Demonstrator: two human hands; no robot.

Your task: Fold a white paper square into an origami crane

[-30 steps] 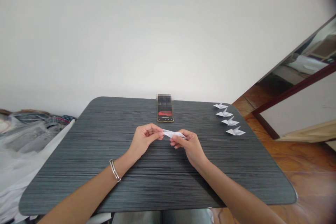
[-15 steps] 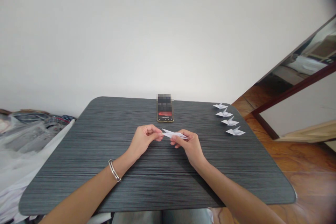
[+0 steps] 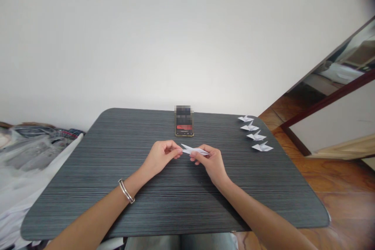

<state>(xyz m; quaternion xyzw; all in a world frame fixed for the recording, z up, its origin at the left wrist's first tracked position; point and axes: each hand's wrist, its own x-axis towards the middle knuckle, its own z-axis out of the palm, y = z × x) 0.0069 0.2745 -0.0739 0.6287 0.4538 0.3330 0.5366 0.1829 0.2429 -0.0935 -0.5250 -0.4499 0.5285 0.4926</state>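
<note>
Between my hands, over the middle of the dark table, is a folded white paper crane (image 3: 191, 150) with narrow pointed ends. My right hand (image 3: 209, 160) grips its right part between thumb and fingers. The thumb and fingertips of my left hand (image 3: 164, 153) are pinched on the tip of its lower left point, while the upper left point sticks out free. A silver bangle (image 3: 126, 191) circles my left wrist.
Several finished paper cranes (image 3: 256, 136) stand in a row at the table's right side. A phone (image 3: 184, 122) is at the back edge by the white wall. Plastic-wrapped items (image 3: 38, 152) lie left of the dark table (image 3: 164, 207).
Hardly anything differs. My left hand has shifted very slightly, and the two left points of the paper crane stand a little further apart.
</note>
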